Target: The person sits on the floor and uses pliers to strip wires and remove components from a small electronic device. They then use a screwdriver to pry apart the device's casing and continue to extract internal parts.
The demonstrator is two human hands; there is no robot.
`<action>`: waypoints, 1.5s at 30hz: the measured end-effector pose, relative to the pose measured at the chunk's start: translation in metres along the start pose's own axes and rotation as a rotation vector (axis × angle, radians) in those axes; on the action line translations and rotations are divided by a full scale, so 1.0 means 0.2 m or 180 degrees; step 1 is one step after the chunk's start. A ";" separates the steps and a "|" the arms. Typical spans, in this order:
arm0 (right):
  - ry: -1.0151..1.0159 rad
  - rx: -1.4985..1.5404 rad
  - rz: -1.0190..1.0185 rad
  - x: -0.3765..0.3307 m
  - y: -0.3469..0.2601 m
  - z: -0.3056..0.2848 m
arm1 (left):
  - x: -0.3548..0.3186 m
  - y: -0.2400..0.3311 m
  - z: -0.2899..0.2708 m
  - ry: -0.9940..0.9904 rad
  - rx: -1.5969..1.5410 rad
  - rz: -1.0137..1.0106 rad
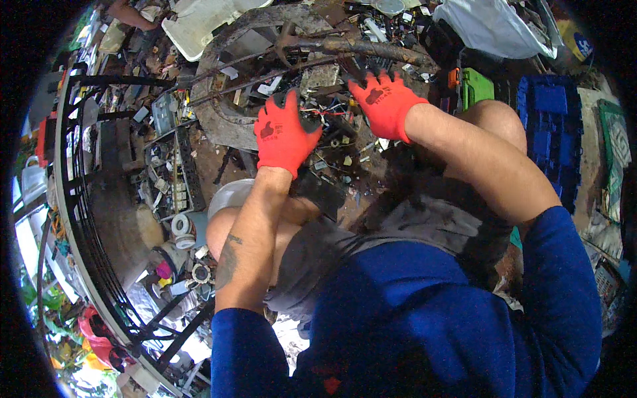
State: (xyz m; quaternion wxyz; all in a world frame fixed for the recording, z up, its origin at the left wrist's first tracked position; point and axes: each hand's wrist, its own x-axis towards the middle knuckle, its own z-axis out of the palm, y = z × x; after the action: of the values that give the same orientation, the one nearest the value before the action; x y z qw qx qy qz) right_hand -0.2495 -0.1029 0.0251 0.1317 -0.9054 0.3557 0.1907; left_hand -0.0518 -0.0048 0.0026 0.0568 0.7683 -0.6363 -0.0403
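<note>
My left hand [286, 136] wears a red glove with black fingertips. Its fingers reach forward and the thumb stands apart; I see nothing held. My right hand [386, 106], in a matching glove, lies palm down with fingers spread over small scrap, and its fingertips are partly hidden. Between the hands are thin wires [332, 113] and bits of plastic and metal. Just beyond them, a hammer [288, 45] with a long worn handle rests across a round, dirty work surface [233, 136].
A black metal rack [70, 159] runs along the left, beside a tray of small parts [176, 179]. Blue crate [547, 142] and green case [476, 86] stand right. A white tub [199, 26] and white sack [497, 26] lie at the back. Another person's bare limb [129, 13] shows far left.
</note>
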 end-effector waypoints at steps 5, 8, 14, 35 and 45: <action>-0.0085 0.0346 -0.0370 0.06 0.04 0.03 | 0.01 -0.02 0.00 -0.0023 -0.0180 0.0060; 0.0038 0.0365 -0.0464 0.11 0.05 0.08 | 0.01 -0.02 0.01 -0.0008 -0.0125 0.0026; -0.0329 0.1119 -0.0776 0.22 0.14 0.18 | 0.00 -0.01 -0.01 0.0029 -0.0260 0.0045; -0.0142 0.2201 -0.0552 0.22 0.10 0.23 | 0.02 -0.04 0.00 0.0154 -0.0504 -0.0111; 0.0113 0.2948 -0.0041 0.20 0.09 0.12 | 0.04 -0.05 0.00 0.0077 -0.0644 -0.0081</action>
State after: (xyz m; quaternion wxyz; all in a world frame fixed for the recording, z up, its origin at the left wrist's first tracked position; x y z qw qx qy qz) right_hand -0.2419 -0.1298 -0.0157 0.5172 -0.7566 0.4000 -0.0047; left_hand -0.0400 -0.0107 0.0009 0.1413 0.7671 -0.6184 -0.0959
